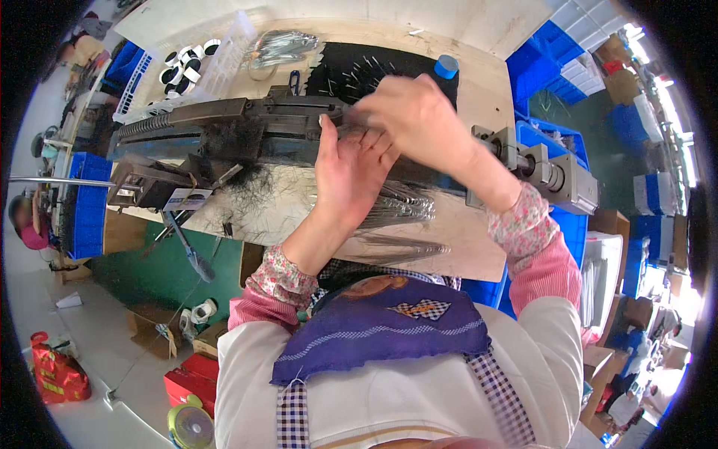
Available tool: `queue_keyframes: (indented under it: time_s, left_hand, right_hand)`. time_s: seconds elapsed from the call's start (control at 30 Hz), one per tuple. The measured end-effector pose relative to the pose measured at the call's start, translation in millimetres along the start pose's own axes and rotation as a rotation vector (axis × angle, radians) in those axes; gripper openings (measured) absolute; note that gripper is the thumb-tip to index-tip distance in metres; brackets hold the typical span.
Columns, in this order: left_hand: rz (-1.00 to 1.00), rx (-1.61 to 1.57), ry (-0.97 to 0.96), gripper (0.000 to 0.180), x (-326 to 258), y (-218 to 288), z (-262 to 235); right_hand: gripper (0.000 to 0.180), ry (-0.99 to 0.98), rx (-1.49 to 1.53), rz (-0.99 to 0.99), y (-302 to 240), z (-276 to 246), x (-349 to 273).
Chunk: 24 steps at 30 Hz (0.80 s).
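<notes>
A long dark metal machine [288, 127] lies across the bench. My left hand [348, 176] is at its right part, palm up, thumb stretched away from the half-bent fingers. Nothing shows in its palm. Over those fingertips hangs my right hand [419, 120], its fingers bent down and smeared by motion; whether they hold anything is hidden. Loose black bristles [243, 187] are strewn along the machine's near side. Just below my hands lies a bundle of thin metal wires [404, 206]. Beyond them a black cloth [329, 71] carries several small pale metal pieces.
At the back left stands a clear plastic basket [232, 56] of black-and-white rolls. Beside it are bundled wires [284, 46] and small snips [295, 81]. A blue-topped round container [446, 67] sits at the back. A motor-like unit [565, 179] juts out right, near blue bins [553, 56].
</notes>
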<state>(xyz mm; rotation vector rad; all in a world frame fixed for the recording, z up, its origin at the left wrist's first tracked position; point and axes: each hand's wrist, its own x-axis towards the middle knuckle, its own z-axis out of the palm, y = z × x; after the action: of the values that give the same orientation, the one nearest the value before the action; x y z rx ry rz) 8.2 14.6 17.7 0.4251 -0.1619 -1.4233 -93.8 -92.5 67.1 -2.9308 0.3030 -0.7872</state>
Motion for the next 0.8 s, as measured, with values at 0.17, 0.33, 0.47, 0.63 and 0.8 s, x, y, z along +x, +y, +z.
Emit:
queue_keyframes:
  time_s: [0.17,0.33,0.47,0.63,0.8]
  left_hand:
    - [0.058,-0.067,-0.038,0.065,-6,3,-4]
    - [0.041,-0.088,-0.061,0.061,-5,6,-16]
    - [-0.004,0.045,0.145,0.063,-8,11,10]
    - [-0.020,0.133,0.042,0.045,0,15,9]
    - [0.038,0.136,0.136,0.023,-2,-13,-6]
  right_hand:
    - [0.021,0.092,0.134,0.284,-13,-30,-2]
    - [0.046,-0.308,-0.149,0.313,-39,-23,-5]
    - [0.050,-0.285,-0.240,0.185,-40,-17,-5]
    - [0.017,-0.157,-0.327,0.125,-27,-9,-8]
    - [0.022,-0.141,-0.045,0.240,-39,-20,-58]
